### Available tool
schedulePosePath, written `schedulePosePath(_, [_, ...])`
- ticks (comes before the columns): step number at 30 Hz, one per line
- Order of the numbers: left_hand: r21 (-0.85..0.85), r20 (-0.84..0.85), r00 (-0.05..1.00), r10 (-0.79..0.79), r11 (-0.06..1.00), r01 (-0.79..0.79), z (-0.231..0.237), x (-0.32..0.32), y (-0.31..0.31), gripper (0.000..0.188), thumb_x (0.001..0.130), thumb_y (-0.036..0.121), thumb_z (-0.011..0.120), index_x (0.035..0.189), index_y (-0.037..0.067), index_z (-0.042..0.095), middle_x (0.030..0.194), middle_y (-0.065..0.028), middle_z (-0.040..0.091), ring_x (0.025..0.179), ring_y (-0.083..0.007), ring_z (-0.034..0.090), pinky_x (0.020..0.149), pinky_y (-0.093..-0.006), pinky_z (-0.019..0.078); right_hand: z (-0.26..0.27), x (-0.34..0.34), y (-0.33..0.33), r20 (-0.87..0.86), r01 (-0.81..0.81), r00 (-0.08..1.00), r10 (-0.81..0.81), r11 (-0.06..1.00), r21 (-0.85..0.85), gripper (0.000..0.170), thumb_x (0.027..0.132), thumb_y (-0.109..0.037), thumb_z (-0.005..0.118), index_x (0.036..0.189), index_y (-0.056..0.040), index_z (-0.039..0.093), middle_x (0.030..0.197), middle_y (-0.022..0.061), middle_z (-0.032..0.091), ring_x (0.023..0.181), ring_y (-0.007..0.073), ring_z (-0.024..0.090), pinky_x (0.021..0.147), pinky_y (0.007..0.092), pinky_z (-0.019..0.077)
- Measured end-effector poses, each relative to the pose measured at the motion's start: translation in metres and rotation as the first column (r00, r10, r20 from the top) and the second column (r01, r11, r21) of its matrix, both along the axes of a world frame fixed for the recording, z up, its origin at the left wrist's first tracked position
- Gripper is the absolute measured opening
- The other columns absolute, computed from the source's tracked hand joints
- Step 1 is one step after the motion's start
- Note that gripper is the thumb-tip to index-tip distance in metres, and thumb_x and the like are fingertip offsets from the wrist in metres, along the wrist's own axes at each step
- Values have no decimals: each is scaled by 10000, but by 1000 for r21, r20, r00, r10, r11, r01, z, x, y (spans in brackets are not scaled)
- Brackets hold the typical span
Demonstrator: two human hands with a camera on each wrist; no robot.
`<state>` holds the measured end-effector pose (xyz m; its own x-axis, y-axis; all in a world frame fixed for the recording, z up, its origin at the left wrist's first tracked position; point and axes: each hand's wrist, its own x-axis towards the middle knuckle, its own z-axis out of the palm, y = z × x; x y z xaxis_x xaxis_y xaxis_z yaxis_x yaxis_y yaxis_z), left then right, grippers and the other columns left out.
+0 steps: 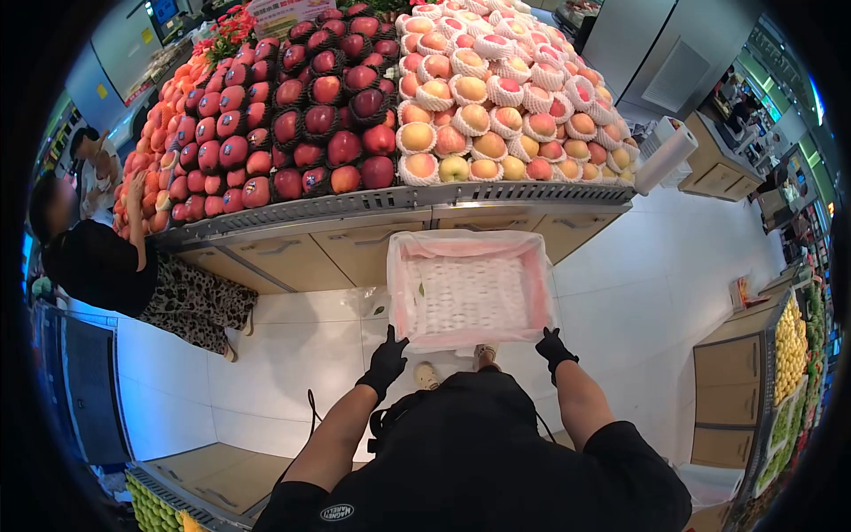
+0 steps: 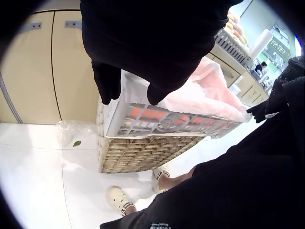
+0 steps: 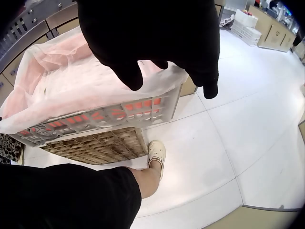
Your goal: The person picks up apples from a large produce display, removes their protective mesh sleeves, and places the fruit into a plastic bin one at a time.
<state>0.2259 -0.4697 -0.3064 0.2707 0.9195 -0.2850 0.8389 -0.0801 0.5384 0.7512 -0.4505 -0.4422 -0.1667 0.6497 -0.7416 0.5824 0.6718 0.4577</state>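
A crate lined with thin whitish film over pink stands before me, atop a brown woven basket. Inside the crate a white padded sheet covers the bottom. My left hand, in a black glove, is at the crate's near left corner. Two of its extended digits straddle that corner, one beside the outer wall and one over the front rim. My right hand, also black-gloved, arches over the near right corner. Its thumb overlaps the lined rim, and its other fingers extend past the corner with their tips apart.
Beyond the crate rises a fruit display with red apples and netted peaches, above wooden cabinets. A person in black stands at left, one hand at the fruit. Crumpled clear plastic lies on the floor near the basket.
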Motion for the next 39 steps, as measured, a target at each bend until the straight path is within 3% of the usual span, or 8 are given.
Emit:
schedulePosePath(2, [-12,13,998,57,998,-57,-5,-1,-4,502,771,146,704,1248,123,551,1496,-280,150,1062,-386,584,858,-425,508,31,-15,-8,-401,432,836,-375,900,59,652,783,-60,481,1396,63,295,1294,390,416,1117,501,529,931,552,436])
schedulePosePath(4, [-28,1,993,116,993,-116,-6,-7,-8,459,782,157,701,1219,112,566,1495,-281,153,1052,-386,589,857,-426,507,58,-34,-13,-723,775,397,-566,629,-66,644,783,-61,483,1381,88,297,1237,388,477,1115,506,526,925,504,460])
schedulePosePath(7, [36,-37,983,181,983,-180,-14,-28,-14,362,799,171,686,1144,111,594,1473,-275,238,1012,-385,607,825,-417,515,75,-61,-2,-664,906,-61,-745,238,-351,792,771,-182,520,1458,-10,165,1263,328,494,1154,436,516,958,455,449])
schedulePosePath(16, [123,41,958,285,950,-288,-34,-46,-32,293,817,169,647,1107,128,627,1470,-233,284,986,-361,615,809,-415,513,93,-68,29,-732,783,292,-615,594,-186,366,776,-157,516,1087,24,585,1051,242,637,1009,389,602,890,447,484])
schedulePosePath(25, [165,75,934,350,919,-358,-46,-53,-52,283,803,152,665,1079,105,622,1467,-245,286,1001,-365,608,811,-413,510,67,-76,10,-772,783,203,-602,573,-241,678,759,-132,521,1395,20,341,1262,247,526,1107,374,566,924,424,476])
schedulePosePath(29, [252,203,911,358,880,-402,-69,-79,-61,269,793,131,680,1053,90,621,1463,-271,274,1042,-381,587,823,-398,503,97,-97,7,-733,760,126,-668,540,-361,689,735,-141,573,1386,-14,388,1250,212,561,1104,335,579,924,385,478])
schedulePosePath(34, [323,168,889,426,828,-458,-72,-105,-65,407,806,78,669,1193,55,548,1482,-218,282,1057,-346,593,837,-391,498,89,-117,10,-709,674,214,-672,627,-391,740,723,-201,647,1401,-45,391,1232,221,573,1116,346,568,956,370,456])
schedulePosePath(39, [121,172,779,603,772,-624,-78,-133,-60,429,820,87,664,1226,51,532,1511,-225,202,1175,-338,525,895,-378,486,98,-143,14,-713,509,318,-625,747,-428,697,758,-191,625,1400,-51,393,1101,230,612,1003,360,598,891,404,475])
